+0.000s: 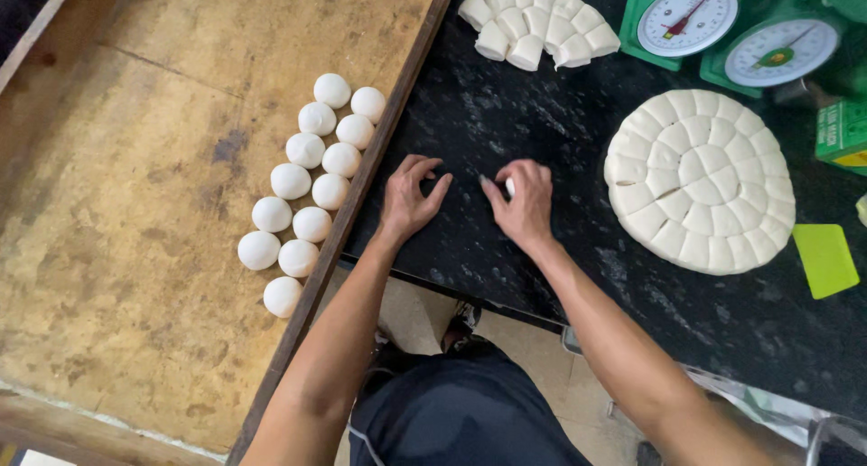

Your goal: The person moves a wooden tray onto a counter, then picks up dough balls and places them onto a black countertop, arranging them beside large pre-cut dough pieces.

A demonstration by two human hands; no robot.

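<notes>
Head view: looking down on two bare hands at work on a black stone counter (506, 114).
Dough piece: a small white bit of dough (510, 187) shows between the fingers of the right hand, low against the counter near its front edge.
Right hand: the right hand (522, 201) is cupped and clenched over that dough piece, fingers curled down around it, palm toward the counter.
Left hand: the left hand (409, 198) is cupped in the same way just beside the right, fingertips on the counter; whether it covers any dough cannot be told.
Gap between hands: the two thumbs point at each other, close but apart.
Rolled balls: smooth white dough balls (312, 191) lie in two slanting rows on the wooden tray (135, 204) to the left, near its right rim, well apart from the hands.
Tray: worn, yellow-brown wood with a dark raised rim that meets the counter's left side.
Cut round: a flat disc of dough (700, 181), scored into many small segments, lies on the counter to the right of the hands.
Part round: a fan of cut dough pieces (537, 22) lies at the counter's far side.
Scales: two green dial scales (686, 19) stand at the far right.
Scraper: a yellow-green plastic scraper (825, 260) lies just beside the cut round.
</notes>
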